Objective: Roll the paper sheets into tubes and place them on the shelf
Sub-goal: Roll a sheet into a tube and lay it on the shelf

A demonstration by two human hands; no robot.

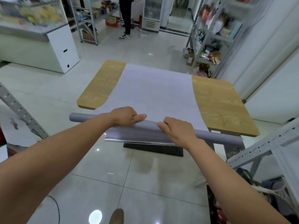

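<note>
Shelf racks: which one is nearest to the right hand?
The grey frame at the lower right, just past the tube's right end. The stocked rack stands beyond the table, a third rack far back left.

One head cam, wide-angle, fwd & down, close above near edge of table point(218, 101).

A: Any readable text in view?
B: 0. Packaging point(217, 25) on the right shelf point(225, 38) is motion-blurred. The red carton point(111, 21) at the back has print, too small to read.
A: Paper sheet point(155, 94)? White cabinet point(61, 41)?
B: Sheet: nothing legible. Cabinet: 2 dark marks, no characters.
</note>
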